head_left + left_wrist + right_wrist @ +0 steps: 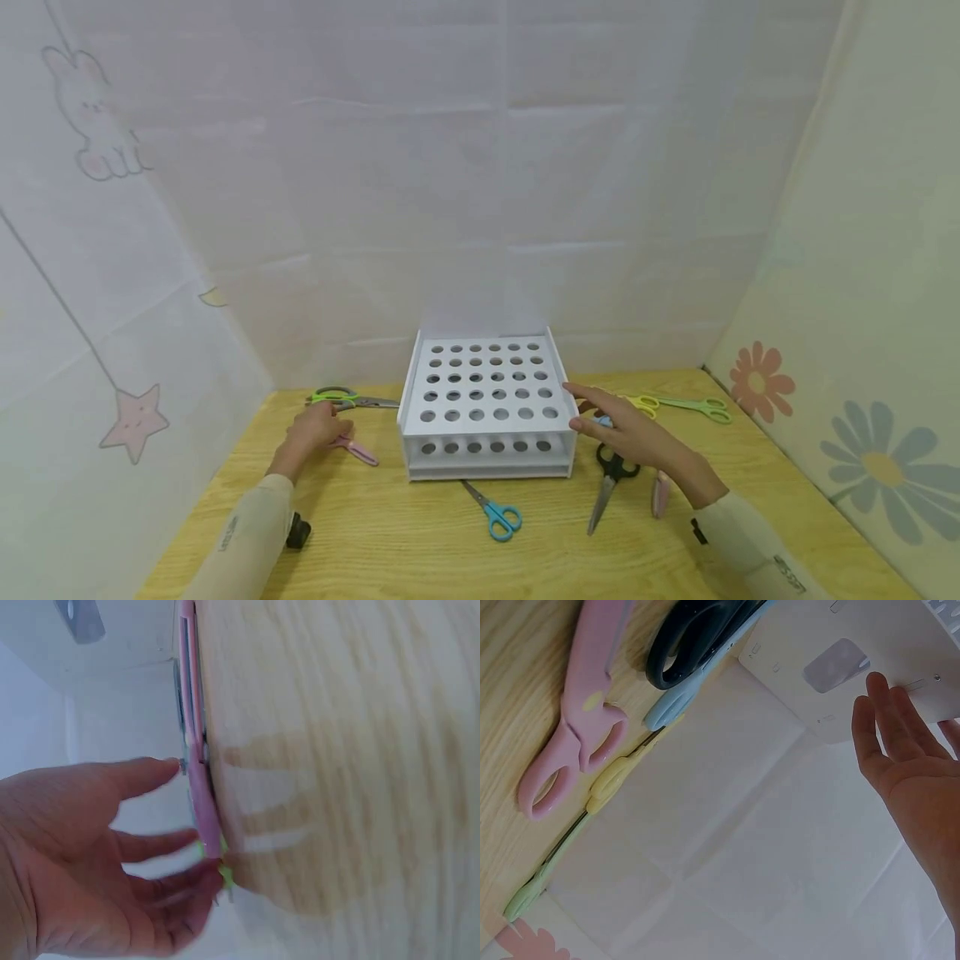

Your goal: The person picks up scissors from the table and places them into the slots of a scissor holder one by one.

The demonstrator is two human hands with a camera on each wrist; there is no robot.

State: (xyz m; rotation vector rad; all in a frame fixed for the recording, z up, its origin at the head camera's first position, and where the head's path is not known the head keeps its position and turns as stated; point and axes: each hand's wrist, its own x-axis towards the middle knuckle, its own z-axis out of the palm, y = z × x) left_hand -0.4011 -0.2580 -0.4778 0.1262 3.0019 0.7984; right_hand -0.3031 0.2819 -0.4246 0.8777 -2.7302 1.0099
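Observation:
My left hand (313,429) reaches down at the left of the table, fingers loosely bent around a pair of pink scissors (358,451). In the left wrist view, the thumb and fingertips are right at the edge of those scissors (198,765), which lie on the wood. My right hand (630,429) hovers beside the right wall of a white two-tier rack (487,425) with rows of round holes. Its fingers are extended, and in the right wrist view their tips overlap the rack's side panel (795,645). Black-handled scissors (617,471) lie beneath this hand.
Green-and-black scissors (333,398) lie behind my left hand. Blue scissors (501,518) are in front of the rack. Around my right hand lie pink scissors (660,496), light-blue scissors (671,705), yellow scissors (645,405) and green scissors (708,407). White sheets (487,183) stand behind and beside.

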